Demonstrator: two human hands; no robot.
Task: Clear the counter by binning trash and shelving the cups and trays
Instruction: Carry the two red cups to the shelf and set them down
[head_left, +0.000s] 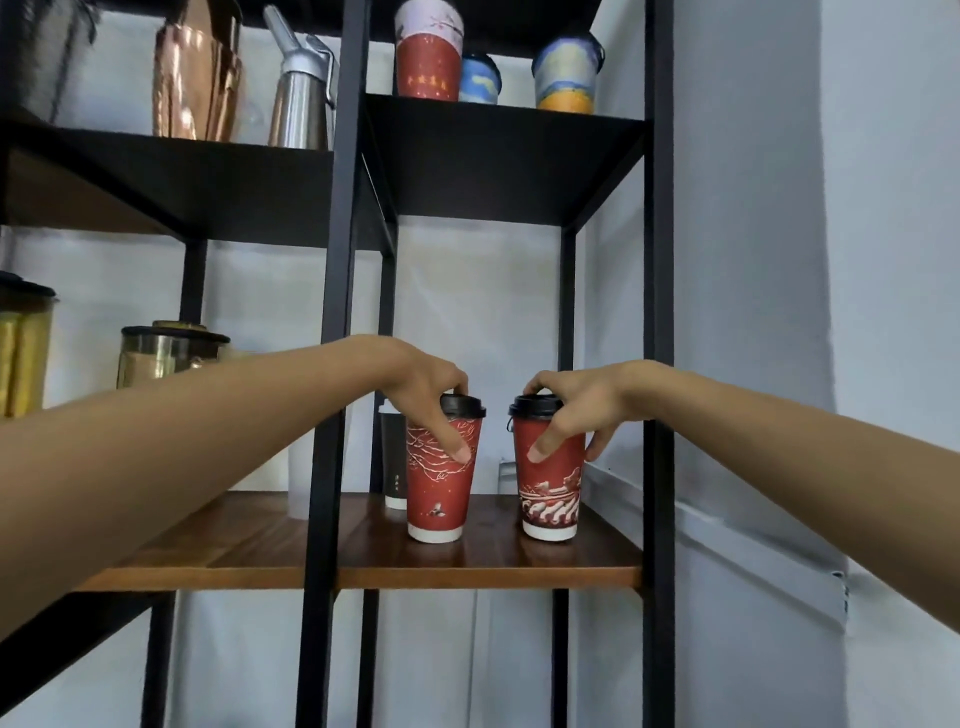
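Observation:
Two red paper cups with black lids stand upright on the wooden shelf (363, 566) of a black metal rack. My left hand (426, 395) grips the left red cup (441, 493) from above, fingers around its lid and upper wall. My right hand (571, 410) holds the right red cup (550, 493) the same way, thumb on its front. Both cup bases rest on the shelf board. The two cups stand a short gap apart.
A black cup (393, 467) stands behind the left red cup. On the black shelf above (498, 156) sit a red cup (428, 57) and two blue-yellow cups. Left bays hold copper and steel vessels (298, 88) and glass jars (166, 353). Black uprights (658, 312) frame the bay.

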